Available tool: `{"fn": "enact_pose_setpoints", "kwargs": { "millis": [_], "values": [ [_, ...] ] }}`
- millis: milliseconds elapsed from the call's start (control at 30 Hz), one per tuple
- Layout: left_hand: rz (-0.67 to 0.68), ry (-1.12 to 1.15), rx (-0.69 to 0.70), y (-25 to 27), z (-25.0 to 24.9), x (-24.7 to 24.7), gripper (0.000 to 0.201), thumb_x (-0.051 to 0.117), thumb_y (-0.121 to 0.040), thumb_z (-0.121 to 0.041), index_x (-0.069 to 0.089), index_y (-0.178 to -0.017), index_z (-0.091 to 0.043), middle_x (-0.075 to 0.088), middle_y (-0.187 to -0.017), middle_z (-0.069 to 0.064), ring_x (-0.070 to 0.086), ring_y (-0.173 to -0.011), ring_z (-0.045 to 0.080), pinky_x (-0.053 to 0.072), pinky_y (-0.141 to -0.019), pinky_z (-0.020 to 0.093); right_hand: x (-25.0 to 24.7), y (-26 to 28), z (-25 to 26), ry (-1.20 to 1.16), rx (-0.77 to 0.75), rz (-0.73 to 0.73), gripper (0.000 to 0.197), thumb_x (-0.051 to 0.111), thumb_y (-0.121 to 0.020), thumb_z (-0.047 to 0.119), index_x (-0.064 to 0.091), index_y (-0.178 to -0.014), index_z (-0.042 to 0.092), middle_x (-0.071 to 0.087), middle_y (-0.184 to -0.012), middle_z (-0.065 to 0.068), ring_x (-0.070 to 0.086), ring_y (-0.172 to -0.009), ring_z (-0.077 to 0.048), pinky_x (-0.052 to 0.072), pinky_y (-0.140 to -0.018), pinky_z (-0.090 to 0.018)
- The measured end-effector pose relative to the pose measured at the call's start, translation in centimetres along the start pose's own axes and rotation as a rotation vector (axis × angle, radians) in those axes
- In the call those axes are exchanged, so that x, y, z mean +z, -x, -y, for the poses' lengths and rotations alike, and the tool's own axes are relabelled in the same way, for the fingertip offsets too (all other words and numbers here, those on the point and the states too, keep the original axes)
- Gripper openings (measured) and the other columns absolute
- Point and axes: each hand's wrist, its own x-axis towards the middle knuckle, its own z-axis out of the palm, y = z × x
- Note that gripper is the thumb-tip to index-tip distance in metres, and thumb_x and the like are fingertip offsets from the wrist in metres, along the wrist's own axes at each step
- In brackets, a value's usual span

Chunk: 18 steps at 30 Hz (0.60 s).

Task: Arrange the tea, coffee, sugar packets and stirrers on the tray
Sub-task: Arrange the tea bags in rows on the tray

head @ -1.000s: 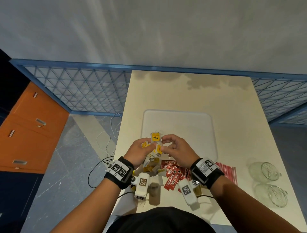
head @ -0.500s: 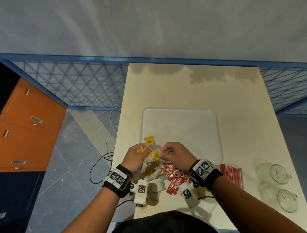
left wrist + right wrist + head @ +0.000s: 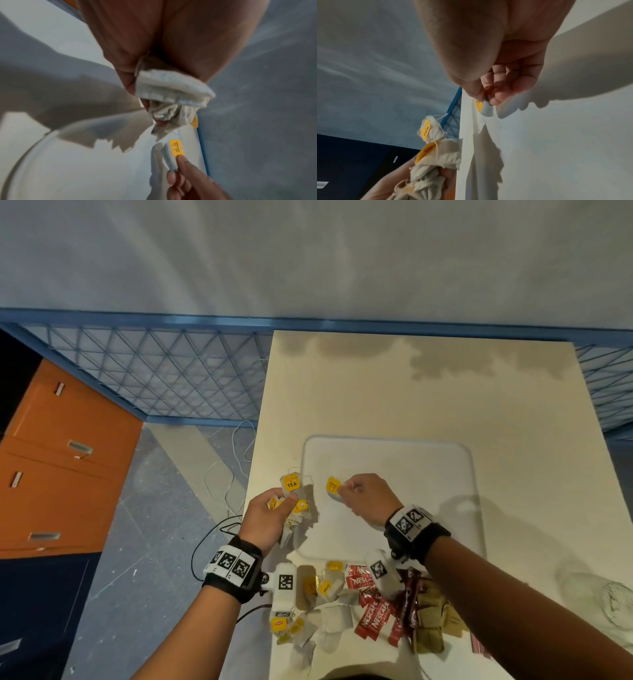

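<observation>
My left hand (image 3: 270, 513) grips a bunch of tea bags (image 3: 294, 501) with yellow tags beside the left edge of the white tray (image 3: 411, 460). In the left wrist view the bunch of tea bags (image 3: 173, 94) bulges out of my fist. My right hand (image 3: 363, 494) pinches a single tea bag (image 3: 333, 487) by its yellow tag, low over the tray's left part. The right wrist view shows that single tea bag (image 3: 483, 108) between thumb and finger. More tea bags (image 3: 325, 607), red coffee sachets (image 3: 373, 607) and brown sugar packets (image 3: 431, 625) lie on the table's near edge.
Red stirrers (image 3: 479, 648) peek out under my right forearm. A clear glass (image 3: 603, 604) lies at the table's right edge. Cables (image 3: 219, 484) trail on the floor to the left, beside an orange cabinet (image 3: 58, 467). A blue mesh fence (image 3: 164, 378) runs behind.
My hands have parted: the right hand drew one tea bag out of the bunch and carried it right over the tray. The left hand still holds the rest.
</observation>
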Motion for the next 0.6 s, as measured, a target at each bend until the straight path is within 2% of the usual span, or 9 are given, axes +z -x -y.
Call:
{"fn": "enact_pose_setpoints", "kwargs": {
  "millis": [133, 267, 367, 467, 600],
  "values": [
    [-0.012, 0.002, 0.001, -1.1, -0.6, 0.1, 0.012, 0.068, -0.095, -0.018, 0.068, -0.084, -0.012, 0.070, -0.078, -0.011, 0.061, -0.064, -0.006, 0.044, -0.062, 0.007, -0.4, -3.5, 2.3, 0.024, -0.027, 0.005, 0.035, 0.054, -0.076, 0.043, 0.065, -0.064, 0.012, 0.068, -0.063, -0.007, 0.067, -0.064, -0.031, 0.058, -0.068, -0.046],
    [-0.021, -0.003, -0.019, -2.1, -0.7, 0.0, 0.013, 0.069, -0.095, -0.021, 0.070, -0.090, -0.009, 0.072, -0.087, -0.005, 0.063, -0.070, -0.005, 0.047, -0.067, 0.011, -0.5, -6.8, 4.6, 0.005, -0.027, 0.080, 0.036, 0.058, -0.081, 0.033, 0.062, -0.062, 0.003, 0.062, -0.057, -0.003, 0.054, -0.056, -0.019, 0.050, -0.060, -0.039],
    [-0.033, -0.007, -0.032, -2.6, -0.7, 0.0, 0.017, 0.070, -0.094, -0.022, 0.071, -0.094, -0.006, 0.073, -0.089, -0.004, 0.064, -0.072, -0.003, 0.047, -0.068, 0.010, -0.7, -8.7, 5.7, 0.085, -0.044, 0.091, 0.036, 0.059, -0.087, 0.031, 0.067, -0.060, 0.009, 0.071, -0.064, -0.003, 0.062, -0.061, -0.020, 0.055, -0.066, -0.037],
    [-0.038, -0.004, -0.040, -3.1, -0.6, -0.1, 0.015, 0.070, -0.094, -0.021, 0.072, -0.094, -0.007, 0.076, -0.094, -0.001, 0.067, -0.080, 0.003, 0.048, -0.072, 0.013, -1.1, -10.0, 6.2, 0.192, -0.071, 0.031, 0.037, 0.057, -0.092, 0.032, 0.067, -0.059, 0.018, 0.072, -0.067, -0.001, 0.069, -0.072, -0.023, 0.058, -0.073, -0.038],
    [-0.029, -0.009, -0.039, -3.5, -0.4, 0.0, 0.013, 0.069, -0.094, -0.020, 0.072, -0.092, -0.008, 0.075, -0.091, -0.004, 0.067, -0.078, 0.000, 0.047, -0.068, 0.009, -1.4, -10.4, 6.3, 0.236, -0.078, -0.035, 0.039, 0.054, -0.095, 0.032, 0.069, -0.068, 0.010, 0.072, -0.070, -0.006, 0.068, -0.071, -0.026, 0.056, -0.067, -0.036]
  ]
}}
